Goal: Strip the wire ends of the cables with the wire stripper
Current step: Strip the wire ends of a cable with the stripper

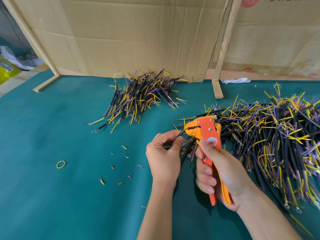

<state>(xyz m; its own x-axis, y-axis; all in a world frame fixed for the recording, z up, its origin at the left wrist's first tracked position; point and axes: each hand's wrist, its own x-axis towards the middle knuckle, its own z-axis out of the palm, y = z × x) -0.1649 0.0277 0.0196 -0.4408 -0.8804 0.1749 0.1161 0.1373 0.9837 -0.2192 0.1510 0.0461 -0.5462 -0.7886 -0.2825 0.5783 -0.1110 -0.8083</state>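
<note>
The right hand (223, 172) squeezes the handles of the orange wire stripper (208, 135) so its mouth points left, ready to bite; the left hand (164, 153) pinches one black cable (181, 133) just left of that mouth, feeding its end in. I think the far pile (140, 96) behind the stripper is done; the big pile (277, 141) to its right waits.

Left hand (163, 154): bare forearm rising from below, fingers (170, 135) curled, thumb and forefinger pinched together at top. Right hand (220, 172): just right of left-hand fingers, four fingers wrapped, thumb extended upward, palm facing left.
</note>
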